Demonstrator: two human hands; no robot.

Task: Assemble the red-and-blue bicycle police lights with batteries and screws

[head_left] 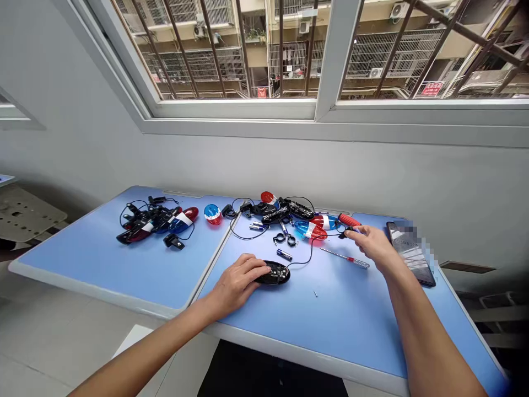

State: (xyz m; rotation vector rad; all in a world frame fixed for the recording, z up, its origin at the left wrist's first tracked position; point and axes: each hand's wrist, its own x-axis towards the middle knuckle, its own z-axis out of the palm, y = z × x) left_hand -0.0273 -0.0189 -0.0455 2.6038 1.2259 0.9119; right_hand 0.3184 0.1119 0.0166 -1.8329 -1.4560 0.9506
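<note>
My left hand is closed on the left end of a black oval light housing, which lies on the table with its circuit board facing up. From the housing, a thin black cable runs up and right to a small black switch piece. My right hand pinches that piece just above the table; the fingers partly hide it. A screwdriver with a clear and red handle lies below this hand, and a red handle is just behind it. One blue-and-silver battery rests above the housing.
Red-and-blue light covers, black housings, ring clamps and batteries lie at the back. Assembled lights are heaped on the left table near a round cover. A phone lies right; a screw lies in front.
</note>
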